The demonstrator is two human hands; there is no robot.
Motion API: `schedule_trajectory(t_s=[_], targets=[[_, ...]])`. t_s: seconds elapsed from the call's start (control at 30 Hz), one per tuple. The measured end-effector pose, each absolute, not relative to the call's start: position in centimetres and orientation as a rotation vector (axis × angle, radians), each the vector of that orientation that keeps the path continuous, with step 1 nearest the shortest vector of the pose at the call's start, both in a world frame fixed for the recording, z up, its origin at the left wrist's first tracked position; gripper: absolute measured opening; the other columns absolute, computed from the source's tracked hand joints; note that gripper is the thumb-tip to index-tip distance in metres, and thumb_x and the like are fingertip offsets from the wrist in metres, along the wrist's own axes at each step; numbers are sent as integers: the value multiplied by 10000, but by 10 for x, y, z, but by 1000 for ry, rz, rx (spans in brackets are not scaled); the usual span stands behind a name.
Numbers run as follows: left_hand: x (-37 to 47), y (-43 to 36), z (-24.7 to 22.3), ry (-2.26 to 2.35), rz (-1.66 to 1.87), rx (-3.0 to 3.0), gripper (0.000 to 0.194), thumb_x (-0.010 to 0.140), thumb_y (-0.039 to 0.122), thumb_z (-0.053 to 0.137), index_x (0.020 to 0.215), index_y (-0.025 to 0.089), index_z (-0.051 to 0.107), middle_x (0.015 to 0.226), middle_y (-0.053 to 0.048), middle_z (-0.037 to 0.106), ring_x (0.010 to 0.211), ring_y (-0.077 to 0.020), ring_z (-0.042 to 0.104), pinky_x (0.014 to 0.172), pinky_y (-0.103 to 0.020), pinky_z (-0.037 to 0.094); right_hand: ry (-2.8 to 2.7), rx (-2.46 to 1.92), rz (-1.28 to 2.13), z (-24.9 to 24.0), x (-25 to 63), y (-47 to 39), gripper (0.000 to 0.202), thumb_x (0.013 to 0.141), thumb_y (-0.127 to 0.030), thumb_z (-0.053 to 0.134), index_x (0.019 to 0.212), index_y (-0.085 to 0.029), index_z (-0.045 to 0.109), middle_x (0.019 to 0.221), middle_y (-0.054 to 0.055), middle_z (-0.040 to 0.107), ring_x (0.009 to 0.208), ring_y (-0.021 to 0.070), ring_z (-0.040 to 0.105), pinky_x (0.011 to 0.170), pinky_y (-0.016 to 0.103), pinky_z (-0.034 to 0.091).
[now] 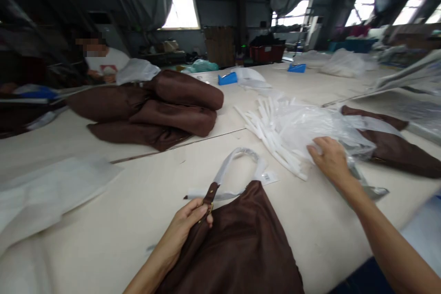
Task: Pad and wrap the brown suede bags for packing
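Note:
A brown bag (pixel 244 239) lies on the pale table (pixel 138 202) in front of me. Its looped handle (pixel 225 165) is wrapped in whitish plastic, and a small white tag (pixel 269 178) sits beside it. My left hand (pixel 193 216) is closed round the base of the strap, next to a gold buckle. Over the edge of a heap of clear plastic bags (pixel 310 124) hovers or rests my right hand (pixel 329 158), its fingers apart; I cannot tell if it touches the plastic. White strips (pixel 268 138) lie just left of that heap.
Several brown bags (pixel 165 110) are piled at the back left. Another brown bag (pixel 396 147) lies at the right. White sheets (pixel 58 188) cover the left side. Two blue tape dispensers (pixel 227 78) stand farther back, and a person (pixel 110 62) is across the table.

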State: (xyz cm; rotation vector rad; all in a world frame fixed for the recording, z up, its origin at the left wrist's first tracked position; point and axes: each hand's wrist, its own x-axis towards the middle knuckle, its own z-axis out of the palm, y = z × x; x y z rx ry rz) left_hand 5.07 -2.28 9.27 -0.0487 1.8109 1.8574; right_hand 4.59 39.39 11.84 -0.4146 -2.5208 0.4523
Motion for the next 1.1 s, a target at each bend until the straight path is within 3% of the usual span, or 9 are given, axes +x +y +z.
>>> schedule_trajectory(t_s=[0.07,0.17,0.23,0.33,0.5,0.63,0.8,0.97,1.1], targets=[[53,-23,92,1793,1920,-25,360,780,514,717,800,179,587,719,-20,657,648,-157,558,644,-235,409,-2465,-501,763,132,65,379,220,806,-444,581,821,-226,606,847,74,648,822,269,597,777,407,475],[54,-23,88,1738,2041,-47,356,777,501,724,801,178,576,704,-23,654,645,-155,579,667,-244,431,-2527,-442,1527,144,76,348,374,724,-559,691,901,-232,646,858,51,695,732,237,631,652,345,503],[56,-23,87,1697,2104,-61,363,771,508,729,816,176,587,711,-20,647,637,-150,586,660,-244,440,-2643,-360,1932,144,73,318,435,683,-558,739,929,-205,672,842,57,722,681,224,643,602,322,505],[58,-23,88,1685,2152,-73,381,749,525,743,823,178,604,704,2,615,618,-142,584,645,-246,447,-2844,-235,2248,133,56,268,382,671,-471,757,879,-157,690,768,55,730,630,202,644,569,288,486],[61,-26,87,1776,2112,-53,443,719,581,735,878,180,637,815,-9,623,661,-149,568,633,-249,418,-3024,-11,2406,109,16,201,233,618,-284,713,790,-126,702,651,17,698,525,141,586,524,244,430],[61,-29,83,1829,2065,2,433,732,584,695,852,170,647,684,8,582,610,-146,500,577,-240,331,-2876,45,2595,106,0,173,271,591,-270,776,818,-136,712,657,15,707,546,152,605,566,260,461],[56,-31,75,1892,2159,-53,346,721,496,694,789,156,679,636,21,563,614,-146,474,579,-245,301,-2365,-105,2892,99,14,171,352,658,-344,837,945,-184,711,855,47,753,735,215,693,746,355,556],[52,-31,69,1950,2181,-35,302,715,449,687,765,151,706,640,17,586,636,-160,509,600,-253,341,-2083,-259,2911,86,47,169,338,719,-346,807,1005,-187,722,1019,81,754,967,270,699,933,464,544],[54,-30,74,2096,2202,-45,228,703,390,714,781,177,731,879,-23,638,807,-185,552,715,-263,414,-1959,-471,2846,77,54,155,267,691,-281,824,906,-151,731,884,75,763,892,258,715,939,469,554]])
